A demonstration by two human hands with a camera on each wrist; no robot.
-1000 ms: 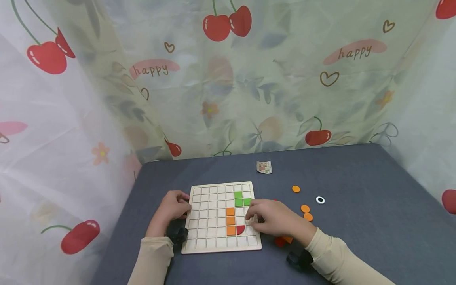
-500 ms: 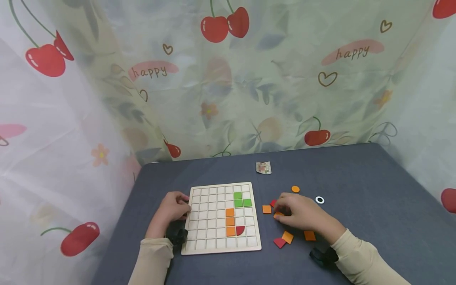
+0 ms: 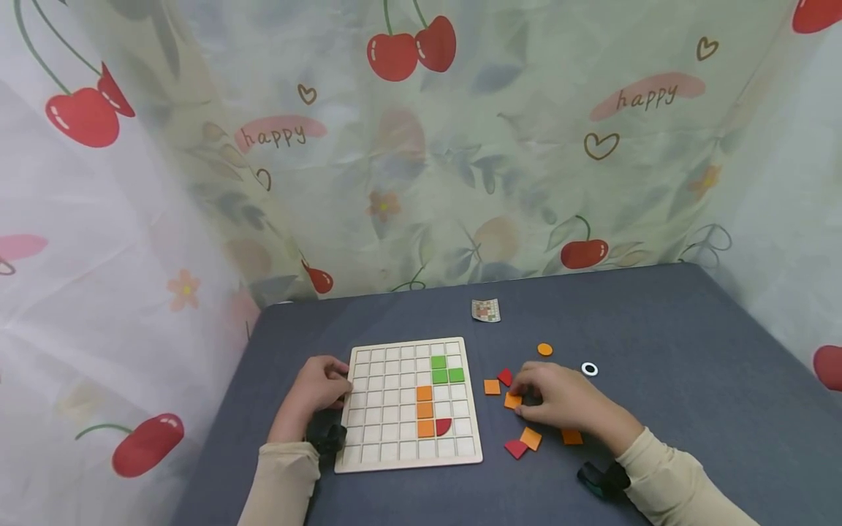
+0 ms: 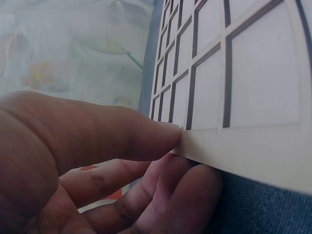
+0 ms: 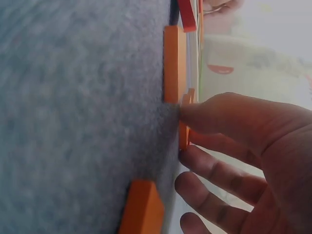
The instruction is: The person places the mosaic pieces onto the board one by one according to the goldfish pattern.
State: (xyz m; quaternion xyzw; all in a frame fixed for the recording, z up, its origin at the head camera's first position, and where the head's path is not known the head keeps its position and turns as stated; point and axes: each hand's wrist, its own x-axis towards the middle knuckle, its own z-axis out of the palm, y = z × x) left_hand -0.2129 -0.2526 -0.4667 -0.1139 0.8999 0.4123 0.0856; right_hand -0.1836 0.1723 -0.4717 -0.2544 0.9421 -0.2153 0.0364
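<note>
A pale wooden grid board lies on the table, with green squares, orange squares and a red quarter-round in some cells. My left hand grips its left edge; the left wrist view shows the thumb on the rim and fingers curled beneath. To the right of the board, my right hand pinches an orange square tile by its edges, low over the table. In the right wrist view the thumb covers part of that tile.
Around the right hand lie orange squares, red pieces and an orange disc. A white ring with a dark centre sits farther right. Behind the board is a small printed card. Patterned curtains enclose the table.
My right hand has moved right, off the board's right side to the loose tiles, and now pinches an orange square tile. My left hand stays on the board's edge.
</note>
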